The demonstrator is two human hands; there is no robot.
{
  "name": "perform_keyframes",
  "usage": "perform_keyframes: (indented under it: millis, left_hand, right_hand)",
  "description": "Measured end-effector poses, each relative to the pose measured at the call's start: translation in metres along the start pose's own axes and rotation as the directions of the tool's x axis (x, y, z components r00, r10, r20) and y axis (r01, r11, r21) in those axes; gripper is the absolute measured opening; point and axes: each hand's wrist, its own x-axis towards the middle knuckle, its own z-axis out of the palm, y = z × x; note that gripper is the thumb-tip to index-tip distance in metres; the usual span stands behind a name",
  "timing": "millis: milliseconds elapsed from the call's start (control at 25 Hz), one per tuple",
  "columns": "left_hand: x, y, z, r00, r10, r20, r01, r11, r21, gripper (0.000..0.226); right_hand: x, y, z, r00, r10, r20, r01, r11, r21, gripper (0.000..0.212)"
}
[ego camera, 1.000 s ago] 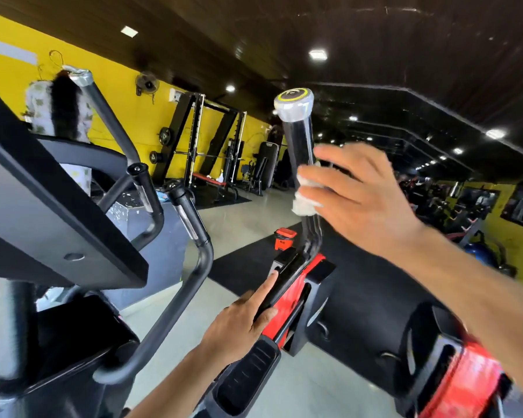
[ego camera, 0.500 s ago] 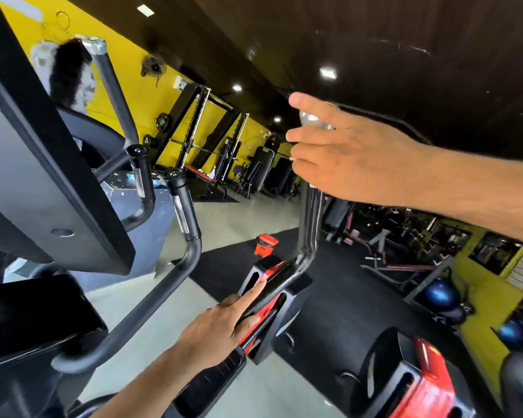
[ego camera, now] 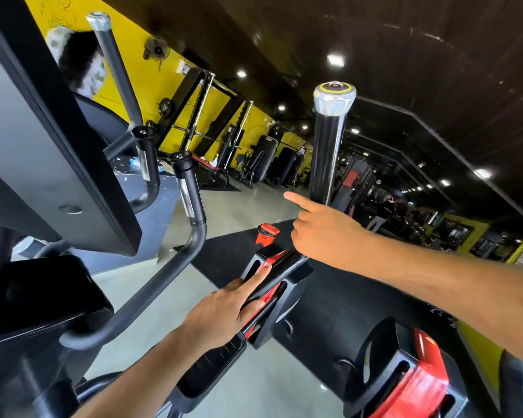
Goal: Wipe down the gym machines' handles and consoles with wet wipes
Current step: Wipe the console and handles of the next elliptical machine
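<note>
An upright black handle with a silver cap stands in the middle of the head view. My right hand is low on it, near its base. The index finger points left and the other fingers curl round the pole. The white wet wipe is hidden under that hand. My left hand holds the machine's black and red swing arm below, with the index finger lying along it and the thumb underneath.
The machine's dark console fills the left side, with curved black handlebars beside it. A second red and black machine is at the lower right. A small orange object sits on the floor mat. Racks line the yellow wall.
My right hand slid from the top of the upright handle down to its base, uncovering the silver cap. My left hand kept its hold on the swing arm.
</note>
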Motion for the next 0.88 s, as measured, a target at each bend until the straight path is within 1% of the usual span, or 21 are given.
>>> perform_keyframes:
  millis: [120, 280, 360, 440, 520, 560, 600, 640, 680, 720, 760, 800, 840, 880]
  left_hand:
    - [0.000, -0.003, 0.003, 1.000, 0.007, -0.020, -0.007, 1.000, -0.010, 0.066]
    - [0.000, -0.005, 0.005, 1.000, 0.011, -0.024, -0.011, 1.000, -0.019, 0.064]
    - [0.000, -0.003, 0.004, 1.000, 0.014, -0.023, -0.015, 1.000, -0.023, 0.063]
    - [-0.001, -0.002, 0.001, 1.000, 0.014, -0.016, -0.014, 1.000, -0.024, 0.064]
    - [-0.001, 0.000, 0.000, 1.000, 0.010, -0.010, -0.010, 1.000, -0.014, 0.065]
    - [-0.001, 0.001, -0.001, 1.000, 0.009, -0.007, -0.009, 1.000, -0.006, 0.065]
    - [-0.002, 0.002, -0.001, 1.000, 0.005, -0.005, -0.005, 1.000, -0.003, 0.065]
    - [-0.002, 0.003, -0.001, 1.000, -0.002, 0.000, 0.002, 1.000, -0.001, 0.064]
    - [-0.001, 0.003, -0.001, 1.000, -0.009, 0.006, 0.009, 1.000, 0.002, 0.064]
    - [-0.001, 0.003, -0.001, 1.000, -0.017, 0.013, 0.016, 1.000, 0.005, 0.063]
    - [-0.002, 0.003, -0.001, 1.000, -0.025, 0.017, 0.024, 1.000, 0.003, 0.063]
    - [-0.002, 0.004, -0.001, 0.999, -0.032, 0.019, 0.032, 0.999, -0.002, 0.063]
    - [-0.003, 0.004, 0.000, 0.999, -0.037, 0.021, 0.037, 0.999, -0.003, 0.063]
    - [-0.004, 0.005, -0.001, 0.999, -0.042, 0.023, 0.042, 0.999, 0.002, 0.063]
  right_hand:
    - [0.000, -0.022, 0.019, 0.998, 0.019, -0.063, -0.013, 0.996, 0.092, 0.025]
    - [0.000, -0.047, 0.040, 0.992, 0.076, -0.104, -0.050, 0.971, 0.235, 0.038]
    - [-0.002, -0.047, 0.040, 0.993, 0.067, -0.092, -0.044, 0.971, 0.233, 0.037]
    - [-0.010, -0.034, 0.032, 0.992, 0.053, -0.115, -0.029, 0.979, 0.200, 0.030]
    - [-0.024, -0.012, 0.026, 0.984, 0.026, -0.175, 0.019, 0.967, 0.253, 0.027]
    - [-0.033, 0.000, 0.022, 0.969, 0.057, -0.240, 0.027, 0.943, 0.330, 0.029]
    - [-0.042, 0.010, 0.018, 0.929, 0.164, -0.330, -0.001, 0.897, 0.442, 0.030]
    - [-0.051, 0.017, 0.016, 0.846, 0.359, -0.394, -0.071, 0.808, 0.584, 0.031]
    - [-0.060, 0.023, 0.014, 0.711, 0.594, -0.376, -0.156, 0.655, 0.740, 0.033]
    - [-0.066, 0.026, 0.013, 0.544, 0.797, -0.263, -0.217, 0.436, 0.873, 0.033]
    - [-0.069, 0.026, 0.015, 0.397, 0.915, -0.078, -0.248, 0.188, 0.950, 0.031]
    - [-0.067, 0.023, 0.020, 0.305, 0.947, 0.102, -0.240, -0.027, 0.970, 0.029]
    - [-0.064, 0.021, 0.028, 0.273, 0.929, 0.251, -0.205, -0.199, 0.958, 0.028]
    - [-0.058, 0.021, 0.042, 0.276, 0.888, 0.367, -0.154, -0.336, 0.929, 0.029]
